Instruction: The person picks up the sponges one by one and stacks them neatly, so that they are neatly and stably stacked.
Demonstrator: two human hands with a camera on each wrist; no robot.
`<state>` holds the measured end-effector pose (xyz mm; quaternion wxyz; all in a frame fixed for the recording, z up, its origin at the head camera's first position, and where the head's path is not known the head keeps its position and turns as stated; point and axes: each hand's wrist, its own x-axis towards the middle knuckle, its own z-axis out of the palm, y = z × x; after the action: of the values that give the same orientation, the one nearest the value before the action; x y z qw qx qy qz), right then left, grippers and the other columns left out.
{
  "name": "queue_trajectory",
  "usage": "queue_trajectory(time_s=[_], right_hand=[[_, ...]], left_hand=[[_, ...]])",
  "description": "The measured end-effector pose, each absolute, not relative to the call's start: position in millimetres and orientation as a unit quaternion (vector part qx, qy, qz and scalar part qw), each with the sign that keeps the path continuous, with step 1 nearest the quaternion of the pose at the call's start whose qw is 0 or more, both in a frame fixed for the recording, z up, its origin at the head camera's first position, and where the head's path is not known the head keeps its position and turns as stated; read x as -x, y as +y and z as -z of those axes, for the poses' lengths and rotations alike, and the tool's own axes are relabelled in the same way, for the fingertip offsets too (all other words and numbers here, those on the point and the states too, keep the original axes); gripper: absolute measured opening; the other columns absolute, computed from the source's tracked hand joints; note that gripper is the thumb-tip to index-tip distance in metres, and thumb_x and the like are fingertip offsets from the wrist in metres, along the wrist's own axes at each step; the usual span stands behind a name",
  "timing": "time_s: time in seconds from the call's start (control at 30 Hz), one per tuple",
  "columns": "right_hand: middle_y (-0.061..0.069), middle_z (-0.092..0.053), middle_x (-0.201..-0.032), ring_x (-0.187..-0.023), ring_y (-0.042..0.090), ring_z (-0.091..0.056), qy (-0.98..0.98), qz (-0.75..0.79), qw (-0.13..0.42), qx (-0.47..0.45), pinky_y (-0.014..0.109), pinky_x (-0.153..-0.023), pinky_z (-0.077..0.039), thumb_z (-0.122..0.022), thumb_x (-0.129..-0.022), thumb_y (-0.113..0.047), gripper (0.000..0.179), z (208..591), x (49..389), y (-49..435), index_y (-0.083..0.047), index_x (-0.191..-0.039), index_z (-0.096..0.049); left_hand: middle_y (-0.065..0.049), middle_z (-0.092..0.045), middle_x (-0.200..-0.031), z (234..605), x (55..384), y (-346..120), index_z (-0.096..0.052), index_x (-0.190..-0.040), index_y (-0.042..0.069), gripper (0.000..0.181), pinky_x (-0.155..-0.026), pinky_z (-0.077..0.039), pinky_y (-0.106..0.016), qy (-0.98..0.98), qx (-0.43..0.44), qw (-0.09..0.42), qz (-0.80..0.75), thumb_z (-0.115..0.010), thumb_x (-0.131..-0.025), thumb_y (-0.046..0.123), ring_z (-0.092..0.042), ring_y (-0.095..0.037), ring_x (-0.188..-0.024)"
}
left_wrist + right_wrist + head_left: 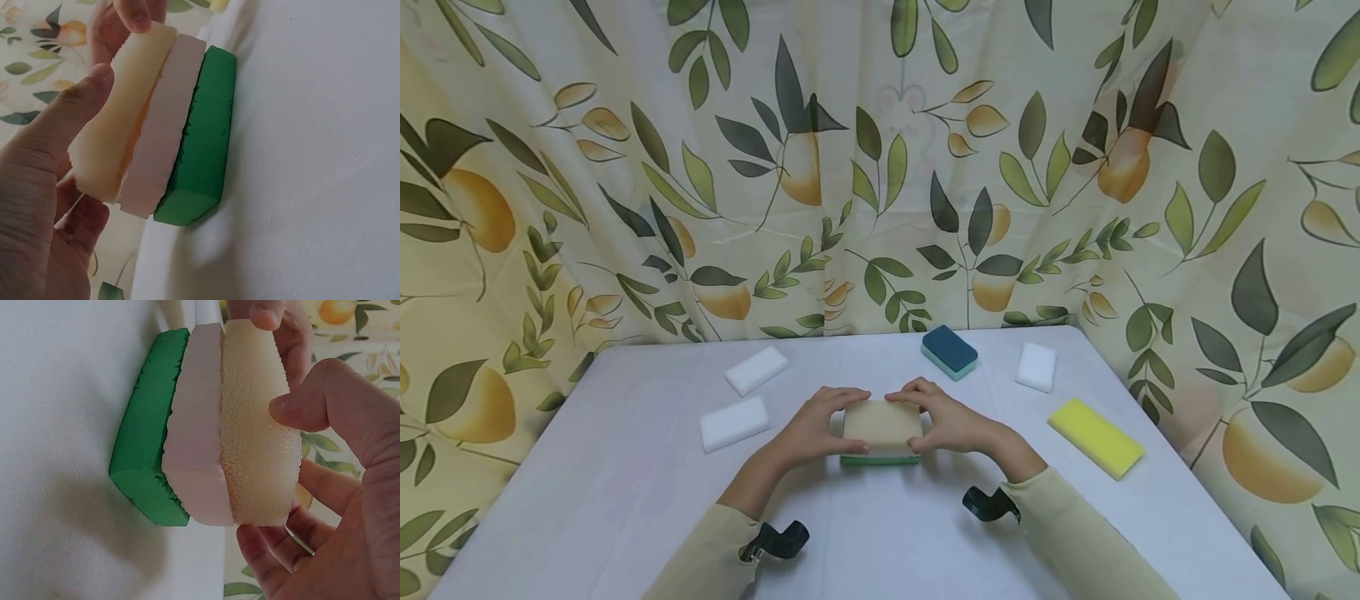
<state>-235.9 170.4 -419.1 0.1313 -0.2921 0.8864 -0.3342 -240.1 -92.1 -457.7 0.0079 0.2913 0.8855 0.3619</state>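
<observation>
A stack of sponges stands on the table in front of me. Its bottom layer is a green sponge (pixel 199 134), flat on the white cloth. A pale pink sponge (pixel 197 425) lies over that, and a beige porous sponge (pixel 882 427) is uppermost. My left hand (pixel 816 425) grips the beige sponge's left end, thumb at the near side and fingers at the far side. At the other end my right hand (pixel 951 421) holds it likewise. In the left wrist view a thin orange strip shows between the beige and pink layers; what it belongs to I cannot tell.
Two white sponges (pixel 734 423) (pixel 757 370) lie to the left. Behind the stack is a dark blue-topped sponge (pixel 950 350); another white sponge (pixel 1037 367) and a yellow sponge (pixel 1096 437) lie right. A leaf-patterned curtain (pixel 880 250) hangs behind the table (pixel 625 500).
</observation>
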Motion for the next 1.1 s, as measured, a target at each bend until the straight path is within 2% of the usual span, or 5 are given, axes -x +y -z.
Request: queue_trajectory(time_s=[0.37, 0.57, 0.73, 0.9, 1.1], right_hand=[[0.004, -0.046, -0.13, -0.118, 0.021, -0.048, 0.889, 0.342, 0.13, 0.274, 0.047, -0.1, -0.045, -0.074, -0.078, -0.02, 0.066, 422, 235, 172, -0.014, -0.141, -0.054], [0.004, -0.045, -0.131, -0.119, 0.021, -0.048, 0.89, 0.346, 0.132, 0.267, 0.047, -0.101, -0.044, -0.075, -0.078, -0.018, 0.066, 424, 235, 172, -0.014, -0.141, -0.054], [0.004, -0.046, -0.13, -0.119, 0.022, -0.049, 0.892, 0.345, 0.131, 0.261, 0.048, -0.1, -0.045, -0.076, -0.078, -0.02, 0.066, 424, 235, 173, -0.015, -0.141, -0.054], [0.004, -0.046, -0.129, -0.119, 0.023, -0.05, 0.893, 0.347, 0.131, 0.256, 0.049, -0.101, -0.045, -0.077, -0.08, -0.024, 0.067, 424, 235, 175, -0.015, -0.142, -0.053], [0.007, -0.048, -0.127, -0.116, 0.025, -0.053, 0.886, 0.358, 0.124, 0.266, 0.048, -0.1, -0.047, -0.078, -0.082, -0.028, 0.069, 424, 234, 183, -0.008, -0.142, -0.051]], left_hand=[[0.001, -0.058, -0.138, 465, 236, -92, -0.059, -0.137, 0.02, 0.072, -0.105, -0.041, -0.051, 0.88, -0.294, -0.014, -0.373, -0.085, -0.073, 0.044, -0.049, -0.023, -0.128], [-0.001, -0.057, -0.132, 470, 236, -92, -0.059, -0.138, 0.017, 0.074, -0.104, -0.042, -0.049, 0.867, -0.276, 0.002, -0.416, -0.087, -0.073, 0.039, -0.052, -0.022, -0.125], [-0.001, -0.056, -0.129, 470, 236, -92, -0.059, -0.137, 0.017, 0.075, -0.102, -0.044, -0.049, 0.858, -0.262, 0.017, -0.441, -0.087, -0.072, 0.038, -0.057, -0.022, -0.118], [0.001, -0.056, -0.127, 469, 236, -92, -0.059, -0.138, 0.018, 0.076, -0.102, -0.043, -0.048, 0.859, -0.256, 0.02, -0.444, -0.088, -0.071, 0.038, -0.055, -0.021, -0.119], [0.001, -0.057, -0.126, 467, 237, -91, -0.059, -0.137, 0.019, 0.076, -0.102, -0.044, -0.048, 0.858, -0.254, 0.022, -0.446, -0.089, -0.07, 0.036, -0.054, -0.02, -0.119]])
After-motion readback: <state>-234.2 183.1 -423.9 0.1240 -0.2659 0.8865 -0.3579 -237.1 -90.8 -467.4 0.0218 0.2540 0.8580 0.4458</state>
